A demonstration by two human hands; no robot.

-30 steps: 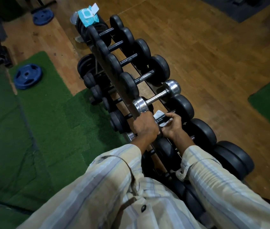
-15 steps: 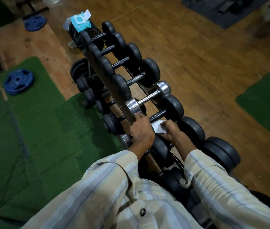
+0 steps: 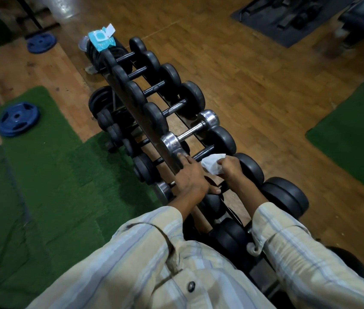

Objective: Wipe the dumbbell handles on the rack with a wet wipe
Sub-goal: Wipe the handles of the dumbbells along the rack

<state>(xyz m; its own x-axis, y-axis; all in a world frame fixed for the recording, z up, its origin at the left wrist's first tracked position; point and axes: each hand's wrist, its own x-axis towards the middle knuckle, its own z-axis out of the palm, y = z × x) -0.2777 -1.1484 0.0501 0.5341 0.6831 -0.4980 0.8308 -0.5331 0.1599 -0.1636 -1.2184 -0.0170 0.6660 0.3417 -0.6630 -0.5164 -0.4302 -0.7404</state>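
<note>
Both hands hide the handle: right hand (image 3: pixel 231 167) grip clutches wet wipe (image 3: pixel 212 164), left hand (image 3: pixel 191 177) flat on rack (image 3: pixel 145 121).

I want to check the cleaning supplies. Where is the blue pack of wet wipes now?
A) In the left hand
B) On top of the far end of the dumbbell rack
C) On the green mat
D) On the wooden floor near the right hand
B: the blue wipes pack lies on the far end of the dumbbell rack, far from both hands.

Left hand (image 3: pixel 191 177) covers the near dumbbell's (image 3: pixel 251 168) left head; right hand (image 3: pixel 232 167) hides its handle; striped sleeves (image 3: pixel 299 248) are cut off by the bottom edge.
</note>
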